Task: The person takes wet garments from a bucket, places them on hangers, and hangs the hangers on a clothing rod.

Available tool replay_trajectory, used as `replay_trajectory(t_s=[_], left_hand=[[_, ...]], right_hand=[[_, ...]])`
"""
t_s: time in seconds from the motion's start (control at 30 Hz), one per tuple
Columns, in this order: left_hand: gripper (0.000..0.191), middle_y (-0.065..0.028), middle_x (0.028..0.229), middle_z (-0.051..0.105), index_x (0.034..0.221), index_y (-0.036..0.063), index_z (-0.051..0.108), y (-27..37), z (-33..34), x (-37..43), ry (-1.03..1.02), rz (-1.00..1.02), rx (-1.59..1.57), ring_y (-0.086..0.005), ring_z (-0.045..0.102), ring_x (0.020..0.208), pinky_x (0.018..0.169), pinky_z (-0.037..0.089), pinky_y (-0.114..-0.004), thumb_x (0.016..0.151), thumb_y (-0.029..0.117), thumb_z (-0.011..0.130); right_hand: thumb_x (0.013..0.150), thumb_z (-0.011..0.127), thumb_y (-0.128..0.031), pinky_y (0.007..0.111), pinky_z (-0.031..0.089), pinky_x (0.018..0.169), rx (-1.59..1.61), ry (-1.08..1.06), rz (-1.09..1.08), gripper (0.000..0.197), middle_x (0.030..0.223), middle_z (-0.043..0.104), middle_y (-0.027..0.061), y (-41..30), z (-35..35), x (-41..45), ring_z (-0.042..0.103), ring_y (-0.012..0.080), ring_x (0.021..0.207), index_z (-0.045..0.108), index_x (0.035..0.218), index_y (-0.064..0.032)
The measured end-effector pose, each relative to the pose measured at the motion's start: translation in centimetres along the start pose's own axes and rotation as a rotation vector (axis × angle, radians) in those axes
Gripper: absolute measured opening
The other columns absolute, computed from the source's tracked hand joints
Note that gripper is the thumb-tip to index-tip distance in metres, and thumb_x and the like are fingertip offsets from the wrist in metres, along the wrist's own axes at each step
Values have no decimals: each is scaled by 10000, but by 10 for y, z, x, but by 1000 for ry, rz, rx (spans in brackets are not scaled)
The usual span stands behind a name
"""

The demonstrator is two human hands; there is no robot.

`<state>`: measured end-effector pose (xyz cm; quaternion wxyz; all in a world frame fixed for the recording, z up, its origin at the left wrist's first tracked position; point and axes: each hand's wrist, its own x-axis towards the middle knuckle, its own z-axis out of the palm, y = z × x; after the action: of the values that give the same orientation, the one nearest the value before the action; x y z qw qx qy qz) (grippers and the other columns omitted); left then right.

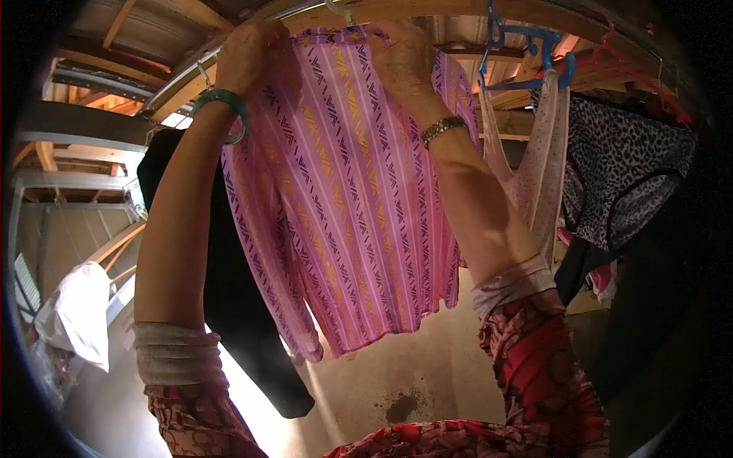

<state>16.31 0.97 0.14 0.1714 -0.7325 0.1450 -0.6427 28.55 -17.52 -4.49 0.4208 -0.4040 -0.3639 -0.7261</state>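
Observation:
A pink striped long-sleeved shirt (355,189) with dark and yellow marks hangs in front of me from a pale hanger, whose hook (342,10) shows above the collar. My left hand (252,57), below it a green bangle (222,114) on the wrist, grips the shirt at its left shoulder, beside the collar. Over the right side of the collar, my right hand (404,54) pinches the fabric; a metal watch band (444,130) circles that wrist. Both arms are raised. The fingertips are partly hidden by the hands and cloth.
On the right hang a blue plastic hanger (524,43) with a pale dotted garment (538,166), leopard-print briefs (630,166) and a red hanger (615,57). A black garment (240,297) hangs behind the shirt. A white bag (83,312) is at left. Wooden beams (446,8) run overhead.

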Motion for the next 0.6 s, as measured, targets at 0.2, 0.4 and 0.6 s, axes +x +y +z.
replay_trajectory(t_s=[0.2,0.4,0.6], left_hand=[[171,-145,831,605,864,89,617,-9,7,0,101,81,-68,-330,577,794,667,456,-410,703,63,569],[150,-144,819,576,839,99,585,0,3,4,26,88,65,-340,556,820,649,454,-424,695,70,552],[129,-118,857,549,813,94,560,12,6,4,107,132,139,-324,553,848,658,454,-423,689,65,539]], right_hand=[[687,594,-63,378,469,690,-103,-192,-101,160,831,607,132,9,7,9,576,313,783,646,838,-64],[693,586,-77,404,462,718,-296,-432,-141,160,853,577,130,12,8,21,558,328,819,623,848,-70],[730,540,-118,427,460,718,-328,-440,-303,186,896,568,142,12,4,28,550,332,852,594,903,-74]])
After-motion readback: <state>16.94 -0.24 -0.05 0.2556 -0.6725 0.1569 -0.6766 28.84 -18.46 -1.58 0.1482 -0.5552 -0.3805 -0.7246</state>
